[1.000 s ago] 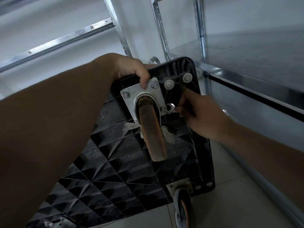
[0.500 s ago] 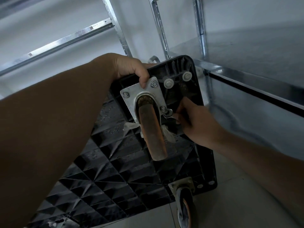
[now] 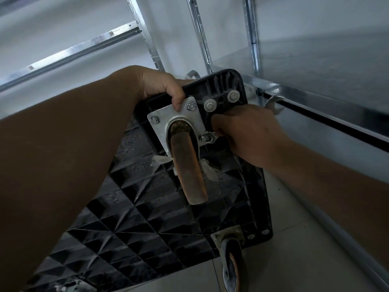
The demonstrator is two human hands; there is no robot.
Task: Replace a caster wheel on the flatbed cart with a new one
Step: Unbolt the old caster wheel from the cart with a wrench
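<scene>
The black flatbed cart point(image 3: 147, 218) is tipped up with its ribbed underside facing me. A worn, rusty-brown caster wheel point(image 3: 189, 169) is bolted near the top corner by a silver mounting plate point(image 3: 166, 119). My left hand point(image 3: 160, 85) grips the cart's top edge, thumb pressing on the plate. My right hand point(image 3: 248, 133) grips a silver wrench point(image 3: 273, 104). One wrench end sits on the nut at the plate's lower right corner, and the other end sticks out past my knuckles.
A second caster point(image 3: 231, 264) stands at the cart's lower corner on the tiled floor point(image 3: 294, 260). A galvanised metal shelving rack point(image 3: 315, 98) runs close along the right, its uprights behind the cart. Two white-capped bolts sit at the cart's top corner.
My right hand has swung upward with the wrench around the nut, and the wrench's free end now shows above my knuckles. The left hand and the cart have stayed put.
</scene>
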